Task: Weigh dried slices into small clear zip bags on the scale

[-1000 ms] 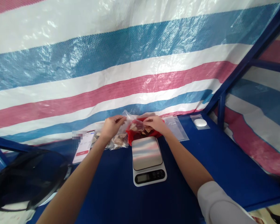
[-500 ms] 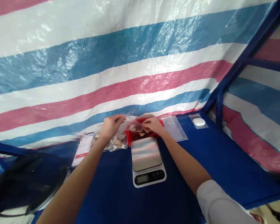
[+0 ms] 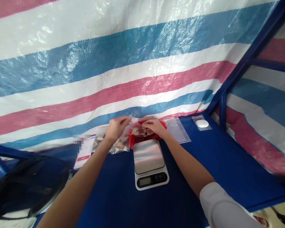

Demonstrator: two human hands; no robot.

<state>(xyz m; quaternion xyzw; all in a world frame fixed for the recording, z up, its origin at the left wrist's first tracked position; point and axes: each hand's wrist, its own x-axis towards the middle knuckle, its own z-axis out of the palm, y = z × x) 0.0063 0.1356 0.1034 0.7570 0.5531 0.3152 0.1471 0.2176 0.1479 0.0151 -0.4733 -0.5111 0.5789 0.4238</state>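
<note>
My left hand [image 3: 117,127] is closed in a pinch on the edge of a clear plastic bag [image 3: 134,122], holding it above a red bag [image 3: 131,140]. Inside the clear bag pale pieces show faintly. My right hand [image 3: 154,126] reaches over the red bag with its fingers bent together beside the clear bag; pale brown pieces lie near its fingertips, and what it grips is too small to make out. In front of the red bag sits a white kitchen scale [image 3: 148,158] with a shiny metal plate. Filled clear bags [image 3: 120,145] lie below my left hand.
A phone [image 3: 85,152] lies left of the filled bags. Flat clear bags [image 3: 178,130] and a white rounded object on a small bag [image 3: 201,123] lie to the right. A black item [image 3: 30,183] is at the left. Striped sheeting [image 3: 123,69] rises behind the blue table [image 3: 223,158].
My left hand has shifted slightly right, and my right hand slightly left toward the clear bag. The scale and the other things stay in place.
</note>
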